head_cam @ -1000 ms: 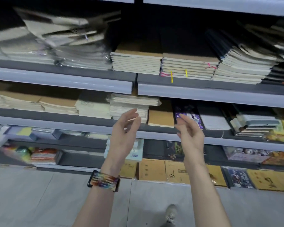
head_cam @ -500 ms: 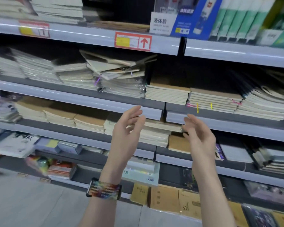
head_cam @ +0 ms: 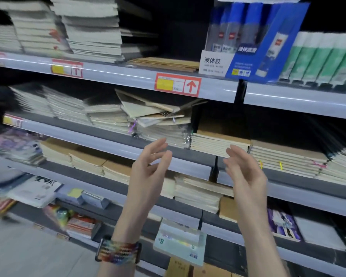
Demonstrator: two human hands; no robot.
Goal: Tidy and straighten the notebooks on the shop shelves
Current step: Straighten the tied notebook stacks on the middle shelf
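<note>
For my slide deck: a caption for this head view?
Both empty hands, left and right, open before a messy notebook pile on shop shelves.

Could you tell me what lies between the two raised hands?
In the head view, nothing is held between the left hand and right hand; only the grey shelf edge shows behind.

Grey metal shelving (head_cam: 112, 145) ran in tiers across the whole view, its pale front rails catching streaks of light while the recesses behind lay dark. A red price label (head_cam: 177, 84) sat above the fingers. Grey floor (head_cam: 34, 254) showed below left.
</note>
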